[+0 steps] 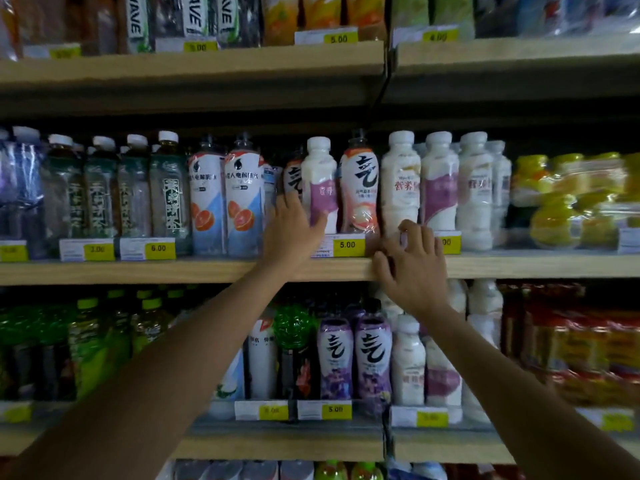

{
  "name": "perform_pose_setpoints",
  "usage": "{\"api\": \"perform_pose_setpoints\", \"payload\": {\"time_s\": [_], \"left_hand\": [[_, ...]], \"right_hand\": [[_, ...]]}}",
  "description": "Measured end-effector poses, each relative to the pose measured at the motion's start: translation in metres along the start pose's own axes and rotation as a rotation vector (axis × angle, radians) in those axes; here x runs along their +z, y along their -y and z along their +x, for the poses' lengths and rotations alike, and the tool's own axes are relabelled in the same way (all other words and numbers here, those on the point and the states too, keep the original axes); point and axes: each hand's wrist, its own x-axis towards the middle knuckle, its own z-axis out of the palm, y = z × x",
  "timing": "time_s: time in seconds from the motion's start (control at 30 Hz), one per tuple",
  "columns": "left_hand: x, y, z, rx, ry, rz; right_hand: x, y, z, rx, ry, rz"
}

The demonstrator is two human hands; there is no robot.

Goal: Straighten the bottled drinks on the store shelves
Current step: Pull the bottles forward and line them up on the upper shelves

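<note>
**Bottles handled around the 5.00 price tag (347,244)**

Just above-left of the tag, the left hand (294,228) gripped a purple-labelled white bottle (322,178), thumb across its front. Right of the tag, the right hand (414,266) had curled fingers (410,227) touching a red-lettered white bottle (401,181) at its base; whether they pinched it was unclear.

White bottle (319,161), seemingly mauve label (324,199)
</note>
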Motion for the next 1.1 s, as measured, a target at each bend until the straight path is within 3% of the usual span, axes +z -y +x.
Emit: {"api": "perform_pose_setpoints", "payload": {"time_s": [0.2,0.47,0.67,0.8,1.1], "left_hand": [[0.014,-0.013,0.033,-0.156,0.158,-0.192],[0.015,-0.014,0.039,-0.177,0.132,-0.235],[0.007,-0.009,0.035,-0.194,0.106,-0.362],[-0.006,-0.006,0.029,-0.097,0.112,-0.434],[-0.029,-0.025,0.017,0.221,-0.038,-0.437]], "right_hand": [[0.007,-0.003,-0.001,-0.040,-0.074,0.013],[0.016,-0.006,-0.001,-0.084,-0.170,-0.018],[0.016,-0.004,-0.001,-0.065,-0.151,-0.042],[0.009,-0.001,-0.001,-0.055,-0.100,-0.046],[-0.012,0.002,0.005,-0.042,0.126,-0.008]]}}
